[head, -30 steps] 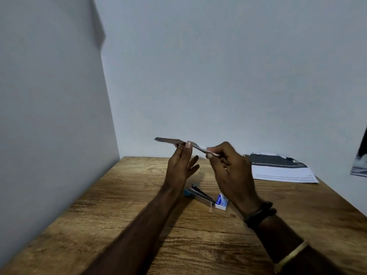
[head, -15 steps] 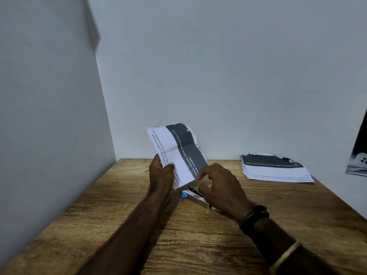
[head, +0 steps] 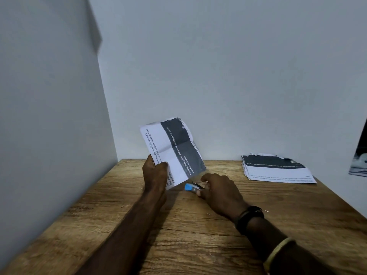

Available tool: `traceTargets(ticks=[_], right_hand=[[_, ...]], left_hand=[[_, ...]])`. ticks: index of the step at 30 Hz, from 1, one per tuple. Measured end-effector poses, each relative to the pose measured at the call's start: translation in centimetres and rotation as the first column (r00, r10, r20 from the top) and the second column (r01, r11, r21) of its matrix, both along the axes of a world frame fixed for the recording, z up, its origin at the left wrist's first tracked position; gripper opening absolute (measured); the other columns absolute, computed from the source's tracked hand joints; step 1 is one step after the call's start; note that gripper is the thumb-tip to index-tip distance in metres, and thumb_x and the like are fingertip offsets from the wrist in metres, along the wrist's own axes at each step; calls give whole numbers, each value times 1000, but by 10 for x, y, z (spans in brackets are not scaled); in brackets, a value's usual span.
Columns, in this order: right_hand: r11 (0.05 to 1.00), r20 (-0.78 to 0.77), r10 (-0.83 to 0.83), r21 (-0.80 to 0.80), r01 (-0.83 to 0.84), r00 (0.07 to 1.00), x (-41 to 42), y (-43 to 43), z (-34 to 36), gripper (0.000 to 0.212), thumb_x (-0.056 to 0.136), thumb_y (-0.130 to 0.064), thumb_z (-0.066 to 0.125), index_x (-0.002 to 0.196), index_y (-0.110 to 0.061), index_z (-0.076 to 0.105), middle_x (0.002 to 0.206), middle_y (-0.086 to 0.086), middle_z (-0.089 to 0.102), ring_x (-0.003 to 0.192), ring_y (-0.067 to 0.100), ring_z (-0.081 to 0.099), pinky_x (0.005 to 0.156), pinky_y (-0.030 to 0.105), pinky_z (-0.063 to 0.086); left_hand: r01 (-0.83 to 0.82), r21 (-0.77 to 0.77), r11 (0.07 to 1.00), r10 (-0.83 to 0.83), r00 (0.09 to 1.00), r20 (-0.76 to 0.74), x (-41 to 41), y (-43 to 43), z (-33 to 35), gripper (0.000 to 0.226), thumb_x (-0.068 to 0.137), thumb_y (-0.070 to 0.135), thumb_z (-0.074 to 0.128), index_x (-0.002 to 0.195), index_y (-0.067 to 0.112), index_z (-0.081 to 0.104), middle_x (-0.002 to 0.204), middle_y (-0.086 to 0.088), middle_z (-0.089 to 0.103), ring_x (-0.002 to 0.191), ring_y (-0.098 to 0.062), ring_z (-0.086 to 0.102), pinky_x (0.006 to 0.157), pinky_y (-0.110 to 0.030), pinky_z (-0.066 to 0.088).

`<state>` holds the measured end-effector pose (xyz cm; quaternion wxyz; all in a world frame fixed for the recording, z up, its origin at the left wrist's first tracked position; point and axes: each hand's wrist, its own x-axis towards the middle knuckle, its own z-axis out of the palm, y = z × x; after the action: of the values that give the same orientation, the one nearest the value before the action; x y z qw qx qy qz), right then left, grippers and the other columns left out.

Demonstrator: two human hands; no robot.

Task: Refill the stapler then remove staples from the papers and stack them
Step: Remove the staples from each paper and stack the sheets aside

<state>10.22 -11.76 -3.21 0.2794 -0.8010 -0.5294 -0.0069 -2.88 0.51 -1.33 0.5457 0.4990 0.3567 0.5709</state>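
Hands: left hand (head: pixel 155 172) now holds the printed sheet (head: pixel 172 151) upright, right hand (head: pixel 219 192) has dropped to close on the blue-tipped stapler (head: pixel 191 187) on the counter (head: pixel 198 235), so staple removal looks next; finished stack (head: pixel 278 171) far right.

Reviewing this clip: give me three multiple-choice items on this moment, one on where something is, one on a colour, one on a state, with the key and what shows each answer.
1. Where is the paper stack?
A. far right of the wooden table, near the wall
B. under the left forearm
C. at the table's near edge

2. What colour is the end of the stapler that shows?
A. red
B. blue
C. yellow

3. What is the left hand doing?
A. resting flat on the table
B. hanging empty in the air
C. holding a creased sheet up off the table

Key: 1 A, the stack lies by the back wall at the right. 2 B, a blue tip shows beside the right hand. 3 C, the fingers pinch the sheet's lower corner, and it stands tilted above the table.
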Motion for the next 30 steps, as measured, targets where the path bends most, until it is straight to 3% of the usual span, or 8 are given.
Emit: traceTargets(ticks=[2,5,9,12,18,24,27,30], right_hand=[[998,-146,-30,58,38,989,4,-1,7,43,93,-41,70,131,-22,67,121,3,73,112,25,65,86,30,45],[972,-408,27,222,71,913,16,-3,13,23,98,-30,66,116,-18,75,94,-1,73,90,20,66,82,36,50],[933,-847,255,343,113,466,23,-6,21,18,103,-11,58,115,-5,71,82,5,69,70,18,70,68,35,61],[945,-931,300,320,71,208,25,-8,22,18,100,-13,58,103,-3,72,85,9,79,66,18,74,60,34,62],[946,-919,320,324,-21,230,23,-6,12,26,100,-30,64,93,-10,79,76,9,72,56,16,62,51,30,53],[954,-946,297,299,-4,128,22,-8,15,22,103,-29,59,112,-10,67,77,10,72,54,16,57,46,25,47],[967,-965,256,256,-9,63,21,-9,19,49,90,-53,72,112,-10,69,84,12,72,58,17,57,49,26,47],[956,-949,292,287,-57,123,20,-8,18,57,71,-54,84,103,-8,70,86,9,68,57,14,55,46,24,43]], left_hand=[[-10,-22,1000,11,1000,21,-3,2,2,30,80,-10,48,88,16,62,81,-3,71,62,-19,62,57,-28,50],[-15,-49,999,19,997,69,-6,4,5,29,78,-10,48,82,16,62,68,2,66,55,-17,58,52,-27,48],[-7,-67,998,13,995,95,-8,4,8,30,77,-11,48,79,16,60,59,8,64,48,-13,56,48,-25,46],[5,-59,998,0,996,91,-8,2,8,30,77,-10,48,79,17,61,60,9,65,49,-12,56,50,-26,46],[4,-13,1000,-3,997,72,-9,1,8,31,78,-10,48,81,18,62,66,6,68,55,-15,59,52,-28,49],[5,4,1000,-5,999,40,-8,-2,8,30,80,-8,49,83,19,62,62,11,68,49,-7,61,45,-26,49],[-3,21,1000,2,999,33,-7,-5,9,30,81,-8,49,85,19,61,71,8,69,53,-9,62,46,-26,49],[-9,16,1000,9,999,43,-8,-7,10,30,80,-8,49,85,19,61,74,5,69,58,-15,62,51,-29,52]])
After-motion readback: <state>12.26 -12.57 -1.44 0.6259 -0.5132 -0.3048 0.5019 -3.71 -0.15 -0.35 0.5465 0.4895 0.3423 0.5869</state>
